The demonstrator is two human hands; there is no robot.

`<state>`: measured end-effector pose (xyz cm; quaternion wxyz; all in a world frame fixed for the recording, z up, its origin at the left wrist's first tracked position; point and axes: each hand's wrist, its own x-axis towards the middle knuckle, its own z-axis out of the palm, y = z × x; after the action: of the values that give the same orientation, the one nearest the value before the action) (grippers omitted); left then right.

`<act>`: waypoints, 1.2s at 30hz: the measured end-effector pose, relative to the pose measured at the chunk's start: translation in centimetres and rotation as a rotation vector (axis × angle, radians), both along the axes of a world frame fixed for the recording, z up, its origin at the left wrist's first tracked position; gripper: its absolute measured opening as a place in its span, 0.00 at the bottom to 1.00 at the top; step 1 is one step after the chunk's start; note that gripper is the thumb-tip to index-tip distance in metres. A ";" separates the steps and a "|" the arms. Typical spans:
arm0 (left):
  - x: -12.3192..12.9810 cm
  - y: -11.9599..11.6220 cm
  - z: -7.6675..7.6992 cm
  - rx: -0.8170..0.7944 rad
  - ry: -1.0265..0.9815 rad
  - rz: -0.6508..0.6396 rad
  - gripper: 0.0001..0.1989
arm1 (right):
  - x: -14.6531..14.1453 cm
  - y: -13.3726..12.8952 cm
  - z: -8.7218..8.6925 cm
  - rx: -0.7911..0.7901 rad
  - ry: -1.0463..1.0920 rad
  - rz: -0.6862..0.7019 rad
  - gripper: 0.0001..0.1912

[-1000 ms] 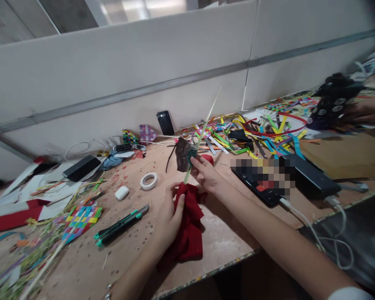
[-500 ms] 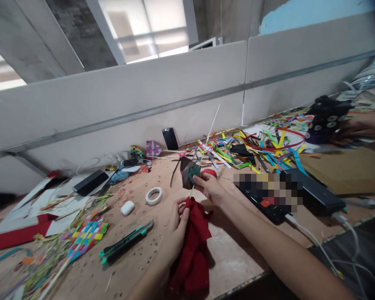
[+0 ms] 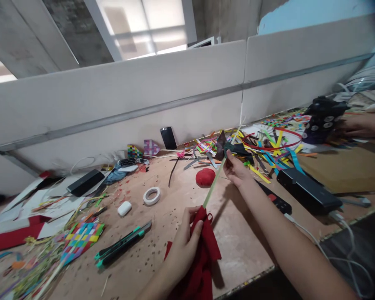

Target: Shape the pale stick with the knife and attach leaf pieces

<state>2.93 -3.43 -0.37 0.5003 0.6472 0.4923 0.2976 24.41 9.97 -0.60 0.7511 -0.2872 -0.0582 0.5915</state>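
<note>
My left hand pinches red cloth that is gathered around the lower end of a pale green strip. The cloth hangs down toward the table's front edge. Farther up, my right hand is closed on the same strip, just below a dark green piece and a brown pointed piece. The strip slants up and away to the right. Beneath it, a rounded red lump lies on the table.
A cutter knife, a tape roll and a white case lie left. Coloured strips are heaped at the back right. A black power bank with cables is at right. Another person's hand is beside a dark dotted object.
My right hand has moved up, away and to the right along the strip with the dark pieces. My hands are farther apart, baring more strip. The red lump is now fully visible.
</note>
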 end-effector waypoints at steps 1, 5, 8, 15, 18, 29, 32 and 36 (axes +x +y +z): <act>0.0 0.0 -0.1 0.010 0.016 0.002 0.14 | -0.1 0.0 -0.1 0.009 -0.017 0.022 0.16; -0.5 0.6 -0.9 0.045 0.019 0.057 0.15 | -3.9 -1.5 -0.3 0.103 -0.221 0.261 0.18; -0.8 1.4 -1.3 0.101 -0.026 0.161 0.15 | -7.7 -3.2 -0.6 0.081 -0.300 0.494 0.20; -0.9 2.4 -1.3 0.091 -0.090 0.178 0.14 | -9.3 -4.1 -1.1 0.045 -0.460 0.566 0.19; -0.8 2.5 -0.9 0.036 -0.116 0.161 0.15 | -8.9 -3.7 -0.9 0.072 -0.455 0.542 0.22; 0.0 0.0 0.2 -0.063 -0.010 -0.009 0.14 | 0.1 -0.2 -0.2 -0.057 -0.197 0.028 0.12; 0.0 0.0 0.1 -0.079 -0.037 -0.007 0.14 | 0.7 -0.1 -0.2 -0.064 -0.193 0.002 0.13; 0.0 0.2 -0.3 -0.131 -0.088 0.024 0.14 | 0.0 -0.3 -0.5 -0.067 -0.259 0.063 0.14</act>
<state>2.98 -3.27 -0.68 0.5592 0.5934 0.4958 0.2987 24.36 9.62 -1.07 0.7083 -0.3842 -0.1440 0.5744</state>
